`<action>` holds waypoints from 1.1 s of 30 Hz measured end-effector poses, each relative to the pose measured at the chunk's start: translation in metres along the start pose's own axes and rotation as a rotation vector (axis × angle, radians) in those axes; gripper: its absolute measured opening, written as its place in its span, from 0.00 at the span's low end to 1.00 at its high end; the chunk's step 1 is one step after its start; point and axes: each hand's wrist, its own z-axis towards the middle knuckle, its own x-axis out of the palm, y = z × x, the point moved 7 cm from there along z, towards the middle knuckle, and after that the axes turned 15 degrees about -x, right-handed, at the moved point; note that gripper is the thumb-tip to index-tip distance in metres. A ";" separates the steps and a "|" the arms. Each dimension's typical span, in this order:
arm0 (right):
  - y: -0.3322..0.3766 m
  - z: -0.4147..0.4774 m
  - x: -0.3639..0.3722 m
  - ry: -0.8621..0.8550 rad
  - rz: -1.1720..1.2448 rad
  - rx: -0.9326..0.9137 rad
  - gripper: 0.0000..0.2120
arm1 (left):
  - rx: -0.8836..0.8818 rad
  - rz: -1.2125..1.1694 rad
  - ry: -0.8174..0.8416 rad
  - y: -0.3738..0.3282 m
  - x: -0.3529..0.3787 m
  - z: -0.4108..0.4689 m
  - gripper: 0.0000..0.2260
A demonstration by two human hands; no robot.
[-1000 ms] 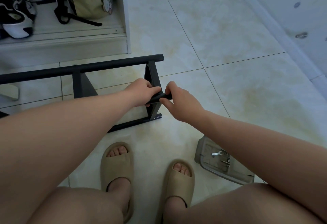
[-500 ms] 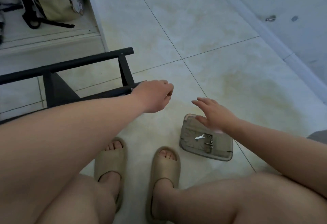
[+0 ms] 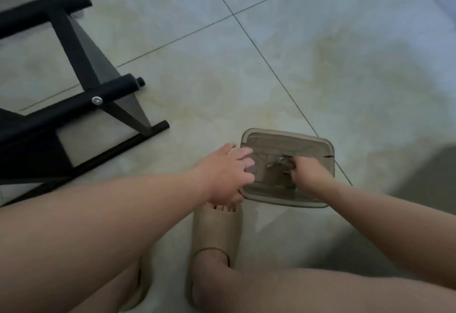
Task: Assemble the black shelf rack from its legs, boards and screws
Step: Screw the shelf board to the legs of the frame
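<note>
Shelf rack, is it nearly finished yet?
Done: the black rack frame has tubes joined, one by a silver screw. In hand: the left hand touches the tinted tray while the right hand reaches among small metal parts in it; the grip is blurred. Left: the frame lies on the floor, likely needing more pieces.

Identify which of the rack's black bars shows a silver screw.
The middle bar: its screw sits where the leg crosses it; the thick upper bar and the thin lower bar show none.
</note>
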 end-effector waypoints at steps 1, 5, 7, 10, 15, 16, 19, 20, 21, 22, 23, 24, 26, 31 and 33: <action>-0.004 0.005 0.008 -0.011 0.017 0.018 0.12 | 0.011 -0.003 0.013 -0.002 0.007 0.002 0.18; -0.014 0.021 0.016 -0.141 0.044 0.066 0.09 | 0.039 -0.060 -0.086 -0.003 0.014 0.004 0.20; -0.016 0.028 0.015 -0.193 0.033 0.066 0.09 | 0.054 -0.097 -0.133 -0.002 0.013 0.004 0.19; -0.017 0.037 0.015 -0.213 -0.003 0.049 0.09 | 0.068 -0.150 -0.171 0.001 0.013 0.002 0.17; -0.011 0.036 0.014 -0.227 -0.143 -0.069 0.10 | 0.080 -0.188 -0.202 -0.002 0.012 -0.001 0.16; -0.009 0.036 0.013 -0.227 -0.147 -0.092 0.10 | 0.078 -0.181 -0.198 -0.003 0.012 -0.001 0.17; -0.003 0.033 0.010 -0.219 -0.127 -0.141 0.07 | 0.070 -0.158 -0.183 -0.004 0.013 -0.001 0.16; -0.001 0.032 0.010 -0.216 -0.124 -0.148 0.06 | 0.067 -0.154 -0.180 -0.004 0.013 -0.001 0.16; 0.000 0.031 0.010 -0.214 -0.122 -0.154 0.06 | 0.064 -0.153 -0.174 -0.004 0.013 0.000 0.16; 0.001 0.030 0.009 -0.217 -0.118 -0.159 0.06 | 0.058 -0.151 -0.163 -0.004 0.014 0.000 0.17; 0.002 0.030 0.009 -0.224 -0.114 -0.164 0.06 | 0.052 -0.150 -0.151 -0.004 0.015 0.000 0.17; 0.002 0.031 0.008 -0.234 -0.110 -0.171 0.06 | 0.046 -0.154 -0.142 -0.004 0.016 0.000 0.17; 0.003 0.033 0.007 -0.248 -0.114 -0.188 0.05 | 0.039 -0.165 -0.140 -0.004 0.017 -0.001 0.16; 0.006 0.034 0.007 -0.237 -0.121 -0.209 0.07 | 0.040 -0.154 -0.103 -0.003 0.021 0.000 0.17; 0.007 0.030 0.003 -0.254 -0.092 -0.196 0.04 | 0.039 -0.125 -0.053 -0.001 0.021 0.002 0.18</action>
